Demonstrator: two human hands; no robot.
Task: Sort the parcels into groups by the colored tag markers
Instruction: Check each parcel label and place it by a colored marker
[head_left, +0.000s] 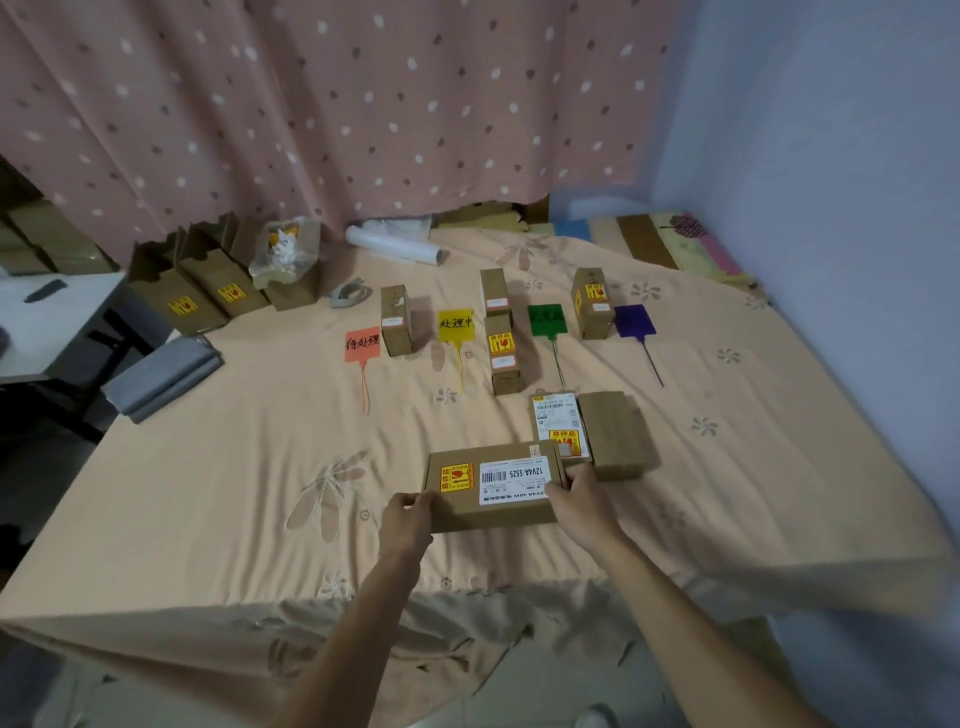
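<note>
Your left hand (408, 512) and right hand (582, 499) grip a long cardboard parcel (493, 486) by its ends at the bed (208, 493); next, judge which tag group it joins.

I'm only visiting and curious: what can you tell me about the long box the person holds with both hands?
The long box is a flat brown cardboard parcel, lying crosswise over the peach flowered sheet. Its top bears a yellow-and-red sticker near the left end and a white barcode label printed 12V4A-5525. The left hand grips its left end; the right hand holds its right end. Its far right corner sits beside a labelled parcel.
</note>
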